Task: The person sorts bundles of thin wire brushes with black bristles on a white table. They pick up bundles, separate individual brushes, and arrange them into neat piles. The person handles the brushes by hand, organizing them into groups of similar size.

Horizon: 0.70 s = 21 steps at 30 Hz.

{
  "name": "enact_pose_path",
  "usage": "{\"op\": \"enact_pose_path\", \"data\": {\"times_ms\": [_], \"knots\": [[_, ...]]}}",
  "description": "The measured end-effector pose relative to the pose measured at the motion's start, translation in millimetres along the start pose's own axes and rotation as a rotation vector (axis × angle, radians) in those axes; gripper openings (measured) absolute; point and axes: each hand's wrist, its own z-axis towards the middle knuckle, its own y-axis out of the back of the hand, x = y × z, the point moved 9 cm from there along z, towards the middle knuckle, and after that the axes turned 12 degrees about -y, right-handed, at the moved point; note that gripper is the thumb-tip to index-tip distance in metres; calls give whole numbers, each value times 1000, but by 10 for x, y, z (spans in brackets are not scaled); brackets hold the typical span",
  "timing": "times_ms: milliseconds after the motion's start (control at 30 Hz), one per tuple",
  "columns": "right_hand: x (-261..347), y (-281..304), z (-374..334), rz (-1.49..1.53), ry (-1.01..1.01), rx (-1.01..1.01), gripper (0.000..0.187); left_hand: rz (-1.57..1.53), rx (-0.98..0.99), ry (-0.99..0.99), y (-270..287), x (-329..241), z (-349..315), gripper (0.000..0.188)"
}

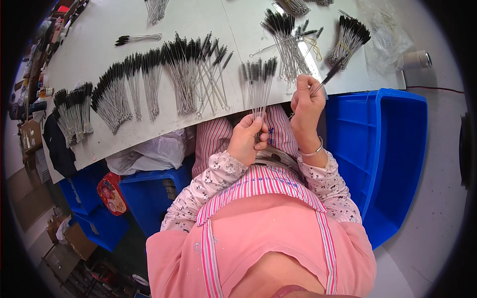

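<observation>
My left hand (246, 138) is closed around the lower wire ends of a bunch of bottle brushes (259, 82), their black bristle heads fanned upward past the table's front edge. To its right, my right hand (306, 106) pinches the thin stem of a single bottle brush (332, 73), whose dark head tilts up and to the right. Just beyond the right hand lies a loose pile of the same brushes (285, 42) on the white table (218, 25). Left of my left hand, more brushes (184, 74) lie in a spread pile with heads pointing away.
Several brush bundles (112, 97) line the table's left part. A banded bundle (348, 39) lies at the right, near clear plastic bags (387, 37) and a cardboard roll (416, 59). A blue crate (355, 149) stands at my right; another blue bin (149, 191) and a white bag (154, 151) are at my left.
</observation>
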Motion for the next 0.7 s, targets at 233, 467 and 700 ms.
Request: {"op": "enact_pose_path", "data": {"times_ms": [233, 467, 700], "knots": [[-649, -137, -107, -220, -462, 222, 23, 59, 1, 1, 50, 72, -98, 13], [-705, -151, -147, -65, -455, 237, 17, 46, -4, -114, 45, 22, -155, 23], [-743, -168, -159, -15, -479, 264, 20, 11, 83, -182, -11, -28, -131, 30]]}}
